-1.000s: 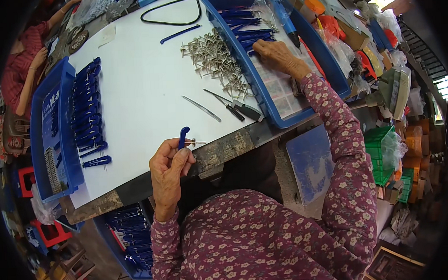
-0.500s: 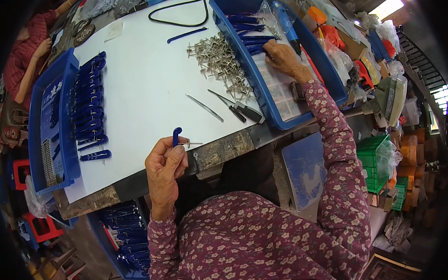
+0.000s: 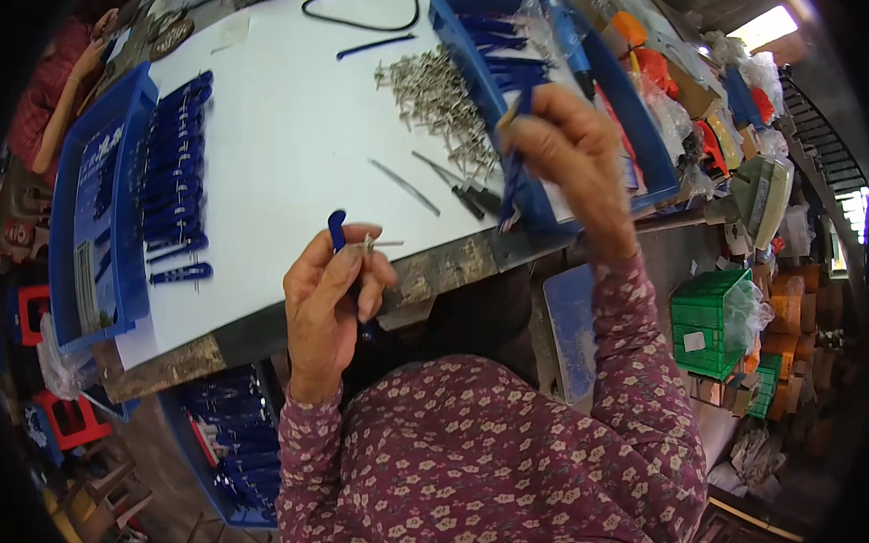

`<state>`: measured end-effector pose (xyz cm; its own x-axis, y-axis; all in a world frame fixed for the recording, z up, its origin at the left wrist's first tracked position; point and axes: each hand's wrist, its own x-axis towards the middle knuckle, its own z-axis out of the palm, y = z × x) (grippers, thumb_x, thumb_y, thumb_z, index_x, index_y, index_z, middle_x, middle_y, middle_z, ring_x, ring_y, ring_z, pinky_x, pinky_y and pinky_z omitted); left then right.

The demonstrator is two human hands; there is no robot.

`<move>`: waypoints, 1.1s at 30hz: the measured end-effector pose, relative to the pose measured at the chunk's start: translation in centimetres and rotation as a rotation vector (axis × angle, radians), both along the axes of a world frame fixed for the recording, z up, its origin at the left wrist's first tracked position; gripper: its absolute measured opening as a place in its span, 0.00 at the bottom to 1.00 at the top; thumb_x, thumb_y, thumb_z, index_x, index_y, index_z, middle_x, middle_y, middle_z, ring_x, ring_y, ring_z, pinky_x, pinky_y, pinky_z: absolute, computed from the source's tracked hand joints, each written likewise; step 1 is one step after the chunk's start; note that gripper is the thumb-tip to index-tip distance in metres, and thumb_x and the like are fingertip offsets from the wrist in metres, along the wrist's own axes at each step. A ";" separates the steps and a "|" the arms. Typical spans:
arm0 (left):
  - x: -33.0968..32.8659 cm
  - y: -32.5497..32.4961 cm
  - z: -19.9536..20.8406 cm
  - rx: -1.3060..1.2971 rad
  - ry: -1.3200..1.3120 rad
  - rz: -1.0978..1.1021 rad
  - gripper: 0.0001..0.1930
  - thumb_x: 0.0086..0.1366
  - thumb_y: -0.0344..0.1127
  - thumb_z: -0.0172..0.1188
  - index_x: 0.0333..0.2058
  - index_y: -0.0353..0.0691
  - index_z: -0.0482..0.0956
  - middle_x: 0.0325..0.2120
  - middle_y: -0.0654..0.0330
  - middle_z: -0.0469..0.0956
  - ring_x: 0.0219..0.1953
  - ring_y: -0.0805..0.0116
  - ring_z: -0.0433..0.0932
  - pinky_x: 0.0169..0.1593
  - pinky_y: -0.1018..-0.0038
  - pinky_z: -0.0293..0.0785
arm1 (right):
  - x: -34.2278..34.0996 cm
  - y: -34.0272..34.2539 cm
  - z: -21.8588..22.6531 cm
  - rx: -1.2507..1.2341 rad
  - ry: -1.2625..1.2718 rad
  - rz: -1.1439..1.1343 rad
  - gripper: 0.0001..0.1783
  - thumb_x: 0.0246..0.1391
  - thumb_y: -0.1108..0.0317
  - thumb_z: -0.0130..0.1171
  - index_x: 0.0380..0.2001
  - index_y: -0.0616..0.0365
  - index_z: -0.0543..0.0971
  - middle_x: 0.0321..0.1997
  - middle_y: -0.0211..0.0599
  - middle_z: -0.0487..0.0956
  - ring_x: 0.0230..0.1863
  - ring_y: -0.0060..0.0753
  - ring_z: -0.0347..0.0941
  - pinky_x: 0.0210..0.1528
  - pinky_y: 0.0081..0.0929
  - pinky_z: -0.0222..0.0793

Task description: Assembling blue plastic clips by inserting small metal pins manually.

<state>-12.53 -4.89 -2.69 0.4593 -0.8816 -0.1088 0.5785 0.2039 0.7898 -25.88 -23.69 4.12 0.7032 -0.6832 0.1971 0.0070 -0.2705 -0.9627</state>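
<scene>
My left hand [image 3: 323, 299] is closed in front of the table edge, pinching a blue curved handle piece [image 3: 336, 222] together with a T-shaped metal pin [image 3: 386, 243] that points right. Above the near wall of the right blue tray [image 3: 657, 173], my right hand [image 3: 581, 156] grips a long blue handle piece [image 3: 511, 194], which hangs down and is somewhat blurred. More blue handle pieces [image 3: 518, 72] lie inside that tray. Beside it, a heap of metal pins [image 3: 438, 104] covers part of the white tabletop [image 3: 282, 162].
Tweezers [image 3: 405, 185] and a black-handled tool [image 3: 465, 196] lie near the front edge. At left, a row of blue handle pieces [image 3: 172, 161] adjoins another blue tray [image 3: 127, 244]. A black loop [image 3: 361, 27] rests at the back. Below stands a filled blue crate [image 3: 242, 516].
My right hand has lifted out of the tray and come nearer, now with a blue handle piece in it. My left hand keeps its hold; the whole view has shifted slightly.
</scene>
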 end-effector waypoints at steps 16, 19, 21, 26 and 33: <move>0.1 0.0 -1.2 0.093 -0.160 0.133 0.11 0.61 0.32 0.53 0.39 0.31 0.69 0.21 0.58 0.74 0.16 0.84 0.60 0.20 0.87 0.52 | 4.9 6.7 -11.1 1.231 -0.374 0.511 0.20 0.56 0.66 0.48 0.45 0.73 0.66 0.19 0.24 0.62 0.15 0.09 0.52 0.15 0.06 0.49; 0.2 -0.1 -1.3 0.115 -0.243 0.157 0.12 0.61 0.32 0.52 0.41 0.30 0.70 0.20 0.59 0.74 0.16 0.84 0.60 0.20 0.88 0.52 | 5.0 7.2 -11.5 1.252 -0.358 0.452 0.21 0.56 0.64 0.49 0.45 0.72 0.67 0.18 0.22 0.61 0.14 0.08 0.51 0.15 0.05 0.48; 0.3 -0.1 -1.5 0.111 -0.235 0.154 0.13 0.61 0.32 0.52 0.41 0.29 0.70 0.20 0.60 0.74 0.17 0.84 0.60 0.20 0.88 0.52 | 5.2 7.3 -11.7 1.274 -0.362 0.439 0.21 0.56 0.63 0.49 0.45 0.72 0.67 0.18 0.22 0.61 0.14 0.08 0.52 0.15 0.05 0.47; 0.4 0.0 -1.6 0.123 -0.189 0.156 0.12 0.61 0.31 0.52 0.40 0.28 0.71 0.20 0.63 0.73 0.19 0.83 0.62 0.22 0.87 0.57 | 5.6 7.4 -11.5 1.166 -0.336 0.392 0.21 0.56 0.63 0.49 0.44 0.72 0.68 0.18 0.22 0.62 0.15 0.08 0.53 0.15 0.05 0.49; 0.1 0.0 -1.9 0.166 -0.348 0.198 0.12 0.62 0.31 0.51 0.41 0.28 0.71 0.21 0.63 0.74 0.19 0.84 0.62 0.21 0.88 0.55 | 5.6 7.1 -12.5 1.191 -0.401 0.448 0.21 0.57 0.65 0.48 0.45 0.75 0.64 0.34 0.39 0.73 0.23 0.13 0.67 0.22 0.05 0.63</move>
<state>-12.45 -4.91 -4.57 0.6521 -0.7565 -0.0500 0.2340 0.1381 0.9624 -20.29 -16.56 -8.33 0.9448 -0.3086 -0.1105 0.2100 0.8287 -0.5188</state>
